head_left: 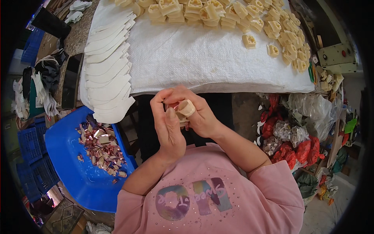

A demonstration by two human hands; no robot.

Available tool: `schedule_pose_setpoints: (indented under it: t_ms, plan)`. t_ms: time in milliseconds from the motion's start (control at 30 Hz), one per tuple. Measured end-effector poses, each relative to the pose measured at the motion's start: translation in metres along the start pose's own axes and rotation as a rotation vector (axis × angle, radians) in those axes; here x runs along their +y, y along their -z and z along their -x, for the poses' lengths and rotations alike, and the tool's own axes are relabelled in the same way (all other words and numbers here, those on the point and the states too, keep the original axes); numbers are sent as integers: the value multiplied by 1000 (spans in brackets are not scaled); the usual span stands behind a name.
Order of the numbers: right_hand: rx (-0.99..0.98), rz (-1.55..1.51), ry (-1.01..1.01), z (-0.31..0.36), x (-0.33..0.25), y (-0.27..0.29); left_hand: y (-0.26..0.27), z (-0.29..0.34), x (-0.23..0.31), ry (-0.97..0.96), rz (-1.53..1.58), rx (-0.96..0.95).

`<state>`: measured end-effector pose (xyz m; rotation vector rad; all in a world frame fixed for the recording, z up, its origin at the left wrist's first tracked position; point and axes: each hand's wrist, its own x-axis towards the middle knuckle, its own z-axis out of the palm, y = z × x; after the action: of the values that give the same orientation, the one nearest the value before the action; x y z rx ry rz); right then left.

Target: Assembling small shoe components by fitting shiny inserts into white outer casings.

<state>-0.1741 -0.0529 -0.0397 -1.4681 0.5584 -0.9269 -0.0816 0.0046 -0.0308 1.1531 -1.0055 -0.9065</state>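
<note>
Both hands, left hand [168, 128] and right hand [199, 113], pinch a cream plastic piece [186, 108]; a loose grip could drop it toward the blue tub [74, 171] at eight o'clock.

Brightness: even and bright, daylight-like, strongest at 12 o'clock.
Glare: white cloth [202, 58] nearly washes out; blue tub [78, 171] shows a soft sheen at 8 o'clock.
Shadows: faint and short, deepest under the table edge at centre.
Distortion: fisheye; edges bow, black vignette rings the frame.
Focus: centre sharp; rim at 3 and 9 o'clock soft.
</note>
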Motion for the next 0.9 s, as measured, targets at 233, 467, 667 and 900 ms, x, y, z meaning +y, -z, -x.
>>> schedule_pose_setpoints:
  t_ms: [233, 467, 667, 900]
  plan:
    - [-6, -251, -30, 9, -2, -11, 0, -8, 8, 86, 281, 98]
    - [111, 65, 57, 7, -7, -12, 5, -3, 3, 121, 201, -7]
    - [-58, -223, -341, 2, -12, 10, 11, -13, 2, 279, 610, -111]
    - [117, 295, -38, -8, -25, 22, 22, -17, 3, 166, 335, -213]
